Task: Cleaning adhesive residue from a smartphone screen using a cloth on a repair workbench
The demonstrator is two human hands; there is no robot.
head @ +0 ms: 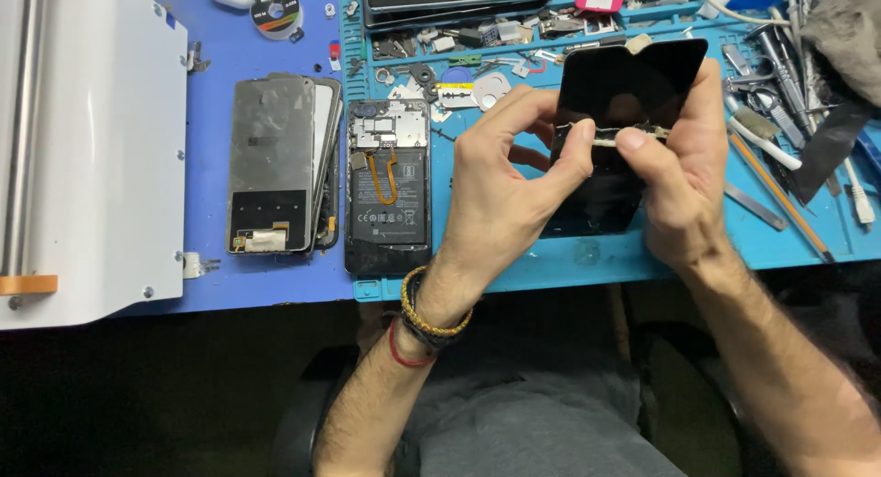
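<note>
I hold a black phone screen panel (617,82) tilted above the blue work mat (587,252). My right hand (684,179) grips its right edge, thumb pressed on a small pale strip (613,139) across the panel's middle. My left hand (509,179) pinches the left end of that strip between thumb and forefinger. Braided wristbands sit on my left wrist. The panel's lower part is hidden behind my hands.
An opened phone body (388,188) with its battery showing lies left of my hands. A stack of screen panels (275,165) lies further left. A white machine (87,156) fills the left side. Tweezers, brushes and small parts (771,91) crowd the mat's right and back.
</note>
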